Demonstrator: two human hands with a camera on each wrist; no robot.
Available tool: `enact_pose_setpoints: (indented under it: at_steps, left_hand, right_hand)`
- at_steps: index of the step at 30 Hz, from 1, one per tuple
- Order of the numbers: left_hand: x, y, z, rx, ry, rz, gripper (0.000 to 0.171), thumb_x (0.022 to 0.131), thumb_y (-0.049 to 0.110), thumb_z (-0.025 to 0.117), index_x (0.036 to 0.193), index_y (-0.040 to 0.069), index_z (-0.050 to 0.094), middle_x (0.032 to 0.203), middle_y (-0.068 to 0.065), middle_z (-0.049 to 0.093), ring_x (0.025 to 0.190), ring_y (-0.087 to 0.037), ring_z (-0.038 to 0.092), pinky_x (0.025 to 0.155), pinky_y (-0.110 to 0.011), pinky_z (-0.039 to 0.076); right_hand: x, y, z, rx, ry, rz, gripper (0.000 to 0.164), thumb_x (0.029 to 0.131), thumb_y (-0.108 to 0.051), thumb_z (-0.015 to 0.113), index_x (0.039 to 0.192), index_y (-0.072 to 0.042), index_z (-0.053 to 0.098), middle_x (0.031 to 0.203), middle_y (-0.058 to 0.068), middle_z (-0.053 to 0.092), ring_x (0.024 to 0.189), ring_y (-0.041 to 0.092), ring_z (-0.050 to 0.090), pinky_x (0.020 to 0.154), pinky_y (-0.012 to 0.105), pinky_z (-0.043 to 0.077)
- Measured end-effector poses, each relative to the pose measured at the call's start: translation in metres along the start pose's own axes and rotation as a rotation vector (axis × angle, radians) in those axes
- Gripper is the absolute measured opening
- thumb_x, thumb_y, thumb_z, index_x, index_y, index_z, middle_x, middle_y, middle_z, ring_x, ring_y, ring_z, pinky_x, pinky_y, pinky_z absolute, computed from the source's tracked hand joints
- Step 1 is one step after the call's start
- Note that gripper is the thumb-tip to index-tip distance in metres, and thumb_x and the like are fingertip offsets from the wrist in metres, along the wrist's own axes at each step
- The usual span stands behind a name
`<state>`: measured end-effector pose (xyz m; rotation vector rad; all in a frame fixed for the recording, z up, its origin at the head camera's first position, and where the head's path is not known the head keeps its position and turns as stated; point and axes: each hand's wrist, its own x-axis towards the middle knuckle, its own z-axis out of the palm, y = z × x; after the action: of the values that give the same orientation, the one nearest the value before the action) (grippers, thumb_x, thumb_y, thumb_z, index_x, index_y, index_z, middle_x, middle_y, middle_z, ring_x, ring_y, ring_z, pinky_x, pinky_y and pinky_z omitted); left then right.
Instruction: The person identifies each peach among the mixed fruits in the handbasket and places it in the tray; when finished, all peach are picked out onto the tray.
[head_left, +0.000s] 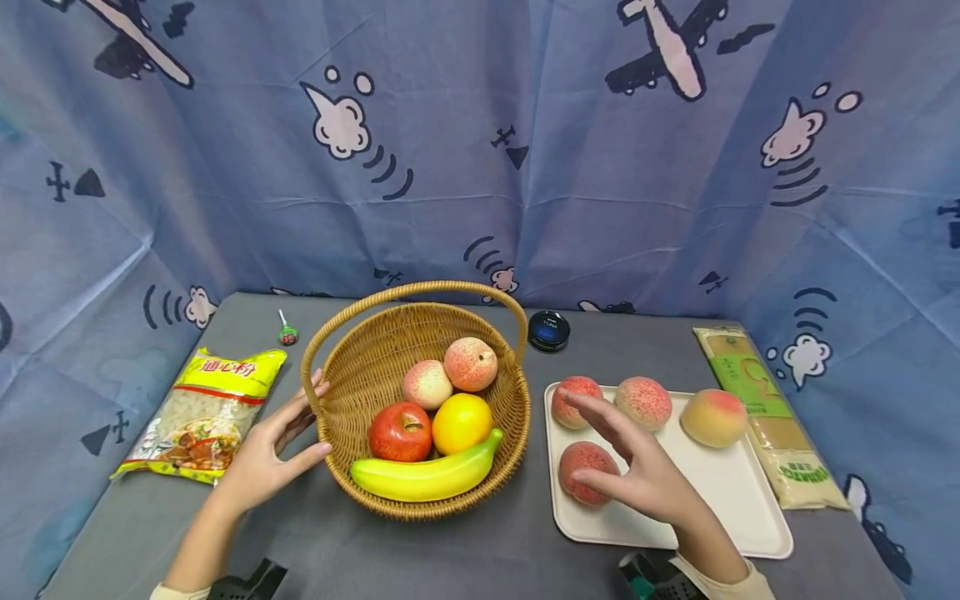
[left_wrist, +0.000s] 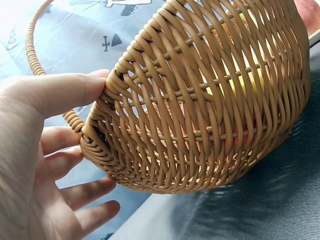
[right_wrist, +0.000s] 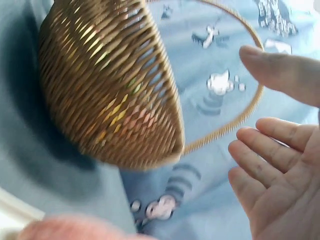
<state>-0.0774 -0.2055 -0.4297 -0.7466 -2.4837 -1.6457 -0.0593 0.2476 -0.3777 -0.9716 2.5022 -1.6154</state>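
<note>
A wicker basket (head_left: 348, 379) with an arched handle stands at the middle of the table. Inside lie two peaches (head_left: 471, 364), a red apple (head_left: 400, 432), an orange (head_left: 462, 423) and a banana (head_left: 427, 477). At its left side is my left hand (head_left: 270, 454), thumb and fingertips right at the rim near the handle's foot, fingers extended rather than curled. My right hand (head_left: 637, 467) hovers above the left part of a white tray (head_left: 720, 500), thumb spread from nearly straight fingers, holding nothing. Several peaches (head_left: 643, 403) sit on this tray, one yellowish (head_left: 714, 418); the hand partly covers two.
To the left lies a yellow bag of pasta (head_left: 202, 417), with a lollipop (head_left: 288, 333) behind it. A round dark container (head_left: 549, 331) stands behind the basket's right side. Right of the tray is a long green-and-tan packet (head_left: 772, 417). A blue patterned curtain (head_left: 480, 167) hangs behind the table.
</note>
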Motion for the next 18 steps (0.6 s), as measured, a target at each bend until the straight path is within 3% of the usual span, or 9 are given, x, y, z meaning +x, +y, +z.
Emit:
enact_pose_setpoints:
  at_steps: [7, 13, 18]
  left_hand:
    - [0.0, 0.0, 0.0, 0.016, 0.007, 0.006, 0.071, 0.082, -0.007, 0.067, 0.145, 0.002, 0.037, 0.157, -0.015, 0.021, 0.139, -0.001, 0.03, 0.106, -0.011, 0.036]
    - [0.001, 0.002, 0.0, 0.019, 0.01, 0.005, 0.07, 0.082, -0.006, 0.067, 0.144, 0.001, 0.037, 0.156, -0.018, 0.022, 0.138, 0.001, 0.03, 0.105, -0.01, 0.036]
    - [0.001, 0.001, 0.0, 0.02, 0.008, 0.008, 0.07, 0.082, -0.007, 0.067, 0.144, -0.002, 0.037, 0.156, -0.019, 0.022, 0.138, 0.001, 0.03, 0.106, -0.011, 0.036]
  right_hand:
    - [0.049, -0.026, 0.009, -0.059, -0.108, -0.009, 0.076, 0.078, -0.005, 0.076, 0.144, -0.014, 0.039, 0.147, 0.005, 0.042, 0.136, 0.01, 0.037, 0.113, 0.019, 0.032]
    - [0.097, -0.03, 0.024, -0.044, -0.231, -0.085, 0.072, 0.08, -0.01, 0.076, 0.143, -0.008, 0.04, 0.146, 0.009, 0.043, 0.136, 0.021, 0.039, 0.115, 0.033, 0.033]
    - [0.136, -0.026, 0.038, -0.063, -0.339, -0.077, 0.069, 0.081, -0.014, 0.075, 0.141, -0.005, 0.041, 0.144, 0.011, 0.045, 0.136, 0.023, 0.04, 0.115, 0.042, 0.034]
